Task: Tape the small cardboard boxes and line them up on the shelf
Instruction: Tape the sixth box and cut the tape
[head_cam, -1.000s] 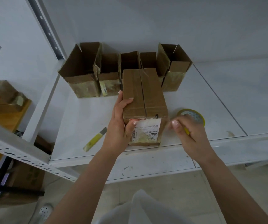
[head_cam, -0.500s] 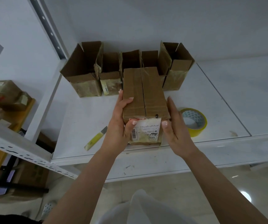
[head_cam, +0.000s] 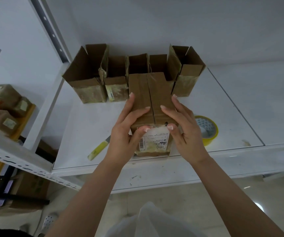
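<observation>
Both hands [head_cam: 125, 134] [head_cam: 185, 132] clasp the box [head_cam: 152, 93] from either side

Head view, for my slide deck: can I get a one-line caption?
Both hands hold a closed cardboard box on a white shelf, open boxes behind, tape roll beside.

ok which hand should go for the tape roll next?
Right, probably. The tape roll lies just beside the right hand, on the box's right. The left hand grips the far side and can steady it.

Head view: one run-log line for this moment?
left hand grips closed box | right hand grips it | seam untaped | tape roll on shelf
</observation>
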`<state>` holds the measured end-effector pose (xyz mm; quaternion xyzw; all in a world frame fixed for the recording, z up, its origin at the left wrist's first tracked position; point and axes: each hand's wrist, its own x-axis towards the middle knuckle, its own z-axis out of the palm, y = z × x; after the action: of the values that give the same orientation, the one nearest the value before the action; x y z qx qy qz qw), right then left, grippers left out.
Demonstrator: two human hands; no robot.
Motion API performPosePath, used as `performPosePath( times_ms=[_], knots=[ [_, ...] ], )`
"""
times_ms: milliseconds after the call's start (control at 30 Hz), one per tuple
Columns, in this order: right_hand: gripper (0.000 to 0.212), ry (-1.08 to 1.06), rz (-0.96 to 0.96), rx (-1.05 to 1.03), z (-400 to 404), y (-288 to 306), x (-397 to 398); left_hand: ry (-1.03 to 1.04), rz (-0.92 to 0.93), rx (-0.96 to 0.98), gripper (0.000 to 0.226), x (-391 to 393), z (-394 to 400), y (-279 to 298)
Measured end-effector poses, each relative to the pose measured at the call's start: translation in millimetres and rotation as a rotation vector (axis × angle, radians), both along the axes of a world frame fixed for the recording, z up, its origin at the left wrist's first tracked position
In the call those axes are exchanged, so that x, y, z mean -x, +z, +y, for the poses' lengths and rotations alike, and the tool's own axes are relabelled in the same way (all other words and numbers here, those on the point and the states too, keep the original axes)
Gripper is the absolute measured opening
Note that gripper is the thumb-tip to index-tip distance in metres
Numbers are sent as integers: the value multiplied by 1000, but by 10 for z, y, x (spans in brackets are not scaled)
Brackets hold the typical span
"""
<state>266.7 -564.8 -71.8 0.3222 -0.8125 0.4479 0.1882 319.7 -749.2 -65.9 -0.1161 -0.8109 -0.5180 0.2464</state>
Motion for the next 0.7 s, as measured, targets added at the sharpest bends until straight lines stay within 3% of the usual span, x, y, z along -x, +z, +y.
performPosePath(
  times_ms=[167,267,333,433,567,700],
  knots=[
    [43,-38,17,37,-30,28,-21,30,-35,15,36,1,3,42],
    [58,51,-99,109,11,34,-38,24,-61,38,43,-41,-39,128],
    [68,59,-260,231,54,38,-44,100,-157,64,60,8,-69,267],
    [54,-104,-404,285,91,59,0,278,-367,255,88,279,-65,555],
    [34,-189,-393,151,117,32,78,339,-662,663,119,723,99,835],
    [29,-201,-400,109,125,28,117,358,-816,807,139,1001,322,895]
  ],
)
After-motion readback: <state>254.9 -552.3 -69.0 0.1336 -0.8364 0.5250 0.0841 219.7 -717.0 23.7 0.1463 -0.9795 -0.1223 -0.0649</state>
